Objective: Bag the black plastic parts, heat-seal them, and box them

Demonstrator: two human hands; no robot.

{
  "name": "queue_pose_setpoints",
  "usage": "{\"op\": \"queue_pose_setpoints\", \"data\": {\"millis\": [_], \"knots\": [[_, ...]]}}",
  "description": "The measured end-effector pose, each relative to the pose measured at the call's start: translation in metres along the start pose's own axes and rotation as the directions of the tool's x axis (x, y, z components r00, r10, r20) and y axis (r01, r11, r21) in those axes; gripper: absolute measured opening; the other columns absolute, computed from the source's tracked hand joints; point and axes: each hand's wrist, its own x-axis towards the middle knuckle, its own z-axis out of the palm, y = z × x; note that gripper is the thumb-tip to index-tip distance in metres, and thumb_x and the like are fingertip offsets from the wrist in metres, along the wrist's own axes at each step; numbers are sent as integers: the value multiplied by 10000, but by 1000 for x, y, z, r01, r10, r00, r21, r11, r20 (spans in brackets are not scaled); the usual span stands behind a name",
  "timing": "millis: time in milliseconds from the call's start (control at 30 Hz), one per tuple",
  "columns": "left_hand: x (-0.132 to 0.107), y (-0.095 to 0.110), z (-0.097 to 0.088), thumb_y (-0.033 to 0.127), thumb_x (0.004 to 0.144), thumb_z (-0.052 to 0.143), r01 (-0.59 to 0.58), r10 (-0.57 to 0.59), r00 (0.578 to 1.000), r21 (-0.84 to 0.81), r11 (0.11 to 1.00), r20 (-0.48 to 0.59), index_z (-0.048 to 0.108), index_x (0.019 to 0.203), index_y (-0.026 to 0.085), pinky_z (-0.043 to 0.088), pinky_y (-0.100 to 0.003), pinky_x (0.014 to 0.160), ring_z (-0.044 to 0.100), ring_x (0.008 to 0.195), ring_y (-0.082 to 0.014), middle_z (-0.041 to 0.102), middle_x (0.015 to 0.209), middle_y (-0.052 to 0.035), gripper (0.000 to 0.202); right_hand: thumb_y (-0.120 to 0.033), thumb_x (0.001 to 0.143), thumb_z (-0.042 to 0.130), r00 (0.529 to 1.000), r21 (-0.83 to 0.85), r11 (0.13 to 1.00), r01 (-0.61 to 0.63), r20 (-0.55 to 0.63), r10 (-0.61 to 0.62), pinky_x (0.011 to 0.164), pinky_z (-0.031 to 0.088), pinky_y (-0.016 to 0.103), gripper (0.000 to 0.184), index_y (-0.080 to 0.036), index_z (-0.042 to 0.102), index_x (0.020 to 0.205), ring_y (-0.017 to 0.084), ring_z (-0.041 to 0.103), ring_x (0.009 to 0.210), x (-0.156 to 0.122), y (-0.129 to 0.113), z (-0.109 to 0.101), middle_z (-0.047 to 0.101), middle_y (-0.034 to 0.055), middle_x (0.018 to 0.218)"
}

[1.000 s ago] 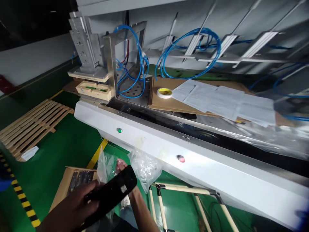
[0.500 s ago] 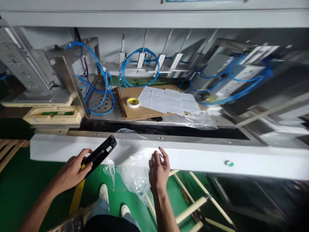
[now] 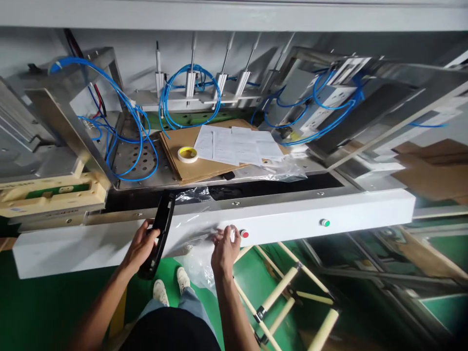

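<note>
Part point(image 3: 163, 228), black and long, stands nearly upright against the white panel point(image 3: 365, 214) of the machine, its top end at the lip of the dark slot point(image 3: 274, 185). Left hand point(image 3: 143, 245) is closed round its lower half, thumb on the near face. At 3 o'clock of the part the clear bag point(image 3: 199, 263) drapes from the slot down over the panel; right hand point(image 3: 223, 249) has fingertips pinched on the film, pressing it to the panel. Red button point(image 3: 244, 234) sits just beside those fingertips at 3 o'clock. Step in hand, as I judge it: part out of the bag and held at the slot's edge, bag held aside. Any move of the part inward calls for clearance past the film bunched in the slot, and care near the button. Farther out: beige fixture point(image 3: 51, 192) at 9 o'clock; blue hoses point(image 3: 135, 126) at 11; tape roll point(image 3: 187, 154) on cardboard point(image 3: 183, 170) at 12; papers point(image 3: 237, 146) at 1.
</note>
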Motion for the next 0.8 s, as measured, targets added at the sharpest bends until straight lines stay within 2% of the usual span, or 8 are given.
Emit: {"op": "queue_pose_setpoints", "data": {"millis": [267, 367, 433, 500, 567, 633, 700, 800], "knots": [[13, 8, 26, 519, 836, 587, -99, 107, 975, 52, 994, -192, 580, 1179, 214, 510, -250, 523, 641, 610, -181, 600, 759, 11, 459, -758, 679, 818, 996, -87, 995, -38, 80, 45, 785, 593, 357, 953, -215, 495, 1392, 203, 725, 837, 18, -28, -46, 712, 30, 997], [7, 13, 28, 502, 868, 595, -117, 129, 969, 70, 991, -211, 564, 1205, 211, 518, -261, 546, 650, 624, -180, 640, 819, -3, 446, -724, 761, 780, 984, -337, 924, 178, 35, -177, 828, 581, 420, 871, -190, 540, 1406, 262, 693, 962, 30, -31, -65, 693, 105, 1106], [1, 15, 32, 489, 882, 601, -147, 161, 962, 81, 986, -222, 565, 1203, 206, 523, -268, 570, 642, 636, -176, 661, 855, -16, 429, -632, 815, 789, 849, -537, 681, 498, 141, -510, 918, 543, 490, 771, -168, 595, 1399, 313, 651, 1059, 37, -30, -68, 678, 163, 1177], [-4, 17, 36, 473, 885, 611, -183, 197, 953, 84, 980, -230, 576, 1181, 202, 527, -269, 600, 633, 666, -172, 674, 887, -26, 403, -510, 894, 758, 579, -557, 303, 773, 425, -695, 1015, 484, 535, 598, -188, 640, 1383, 344, 607, 1174, 40, -28, -63, 667, 185, 1264], [-9, 19, 38, 460, 888, 617, -200, 212, 945, 75, 977, -249, 589, 1170, 198, 527, -267, 623, 629, 698, -171, 681, 916, -33, 386, -399, 967, 689, 314, -397, 11, 918, 708, -632, 1064, 451, 529, 438, -231, 658, 1370, 340, 575, 1271, 42, -26, -53, 665, 159, 1338], [-15, 20, 38, 458, 885, 630, -196, 201, 931, 47, 979, -305, 600, 1183, 198, 524, -259, 628, 629, 718, -167, 683, 936, -34, 397, -326, 1004, 638, 147, -241, -130, 962, 856, -496, 1067, 452, 491, 380, -239, 649, 1374, 317, 562, 1314, 42, -23, -44, 667, 138, 1367], [-22, 21, 37, 467, 864, 663, -190, 172, 922, -18, 982, -346, 606, 1191, 202, 515, -243, 603, 624, 704, -158, 677, 906, -21, 424, -307, 1013, 623, 91, -190, -176, 966, 886, -454, 1062, 454, 470, 378, -219, 636, 1380, 306, 572, 1301, 43, -20, -41, 673, 141, 1356], [-36, 22, 34, 509, 820, 704, -135, 58, 950, -235, 963, -307, 586, 1192, 206, 502, -244, 512, 594, 563, -146, 633, 762, 24, 494, -325, 995, 643, 111, -219, -157, 963, 853, -510, 1050, 451, 495, 389, -229, 639, 1372, 327, 588, 1261, 44, -17, -47, 659, 147, 1369]]}}
